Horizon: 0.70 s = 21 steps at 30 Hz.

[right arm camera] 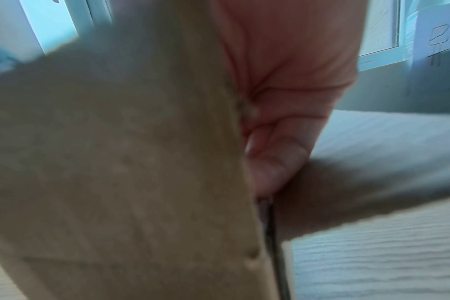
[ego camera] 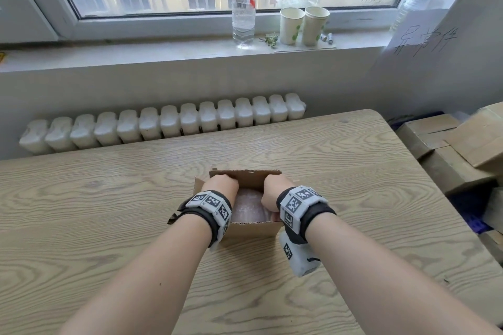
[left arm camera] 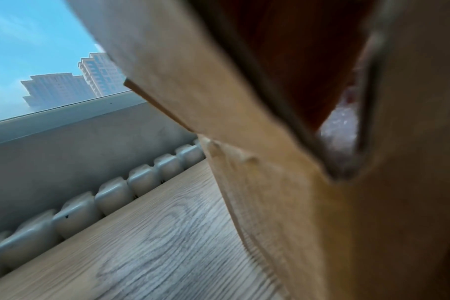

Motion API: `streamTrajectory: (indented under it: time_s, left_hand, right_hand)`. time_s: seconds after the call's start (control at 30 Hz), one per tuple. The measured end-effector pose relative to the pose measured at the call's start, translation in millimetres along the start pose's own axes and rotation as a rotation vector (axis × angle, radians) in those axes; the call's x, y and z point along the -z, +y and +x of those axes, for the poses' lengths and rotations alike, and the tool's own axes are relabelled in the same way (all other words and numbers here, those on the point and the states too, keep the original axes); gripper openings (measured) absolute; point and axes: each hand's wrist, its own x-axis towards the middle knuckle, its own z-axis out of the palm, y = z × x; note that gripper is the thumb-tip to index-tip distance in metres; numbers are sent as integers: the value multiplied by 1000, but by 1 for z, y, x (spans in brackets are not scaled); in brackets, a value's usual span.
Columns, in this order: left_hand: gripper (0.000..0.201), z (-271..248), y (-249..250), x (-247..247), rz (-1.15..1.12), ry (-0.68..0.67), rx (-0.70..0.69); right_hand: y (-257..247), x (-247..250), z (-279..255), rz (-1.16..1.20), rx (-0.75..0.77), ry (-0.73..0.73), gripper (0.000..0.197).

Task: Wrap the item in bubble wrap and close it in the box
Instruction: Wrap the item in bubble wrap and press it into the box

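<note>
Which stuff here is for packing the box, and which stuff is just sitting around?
For the job:
- cardboard box, still open on the table
- bubble-wrapped item inside it
- left hand and right hand, both at the box's lid flap

Just lying about:
- water bottle on the windowsill
- two paper cups
- stacked cardboard boxes at the right
</note>
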Motion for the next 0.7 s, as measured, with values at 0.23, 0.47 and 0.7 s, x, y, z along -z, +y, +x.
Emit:
streamTrajectory:
  time_s: [0.23, 0.47, 0.7]
  left_hand:
    - [33, -16, -13, 23, -45, 42, -10]
    - [23, -16, -29, 26, -230, 108, -79]
    - [44, -7, -30, 4, -166, 36, -122]
  right_hand:
    - [3, 10, -10, 58, 87, 152, 27]
    - [1, 5, -24, 68, 287, 221, 39]
    - [3, -6, -10, -23, 261, 154, 47]
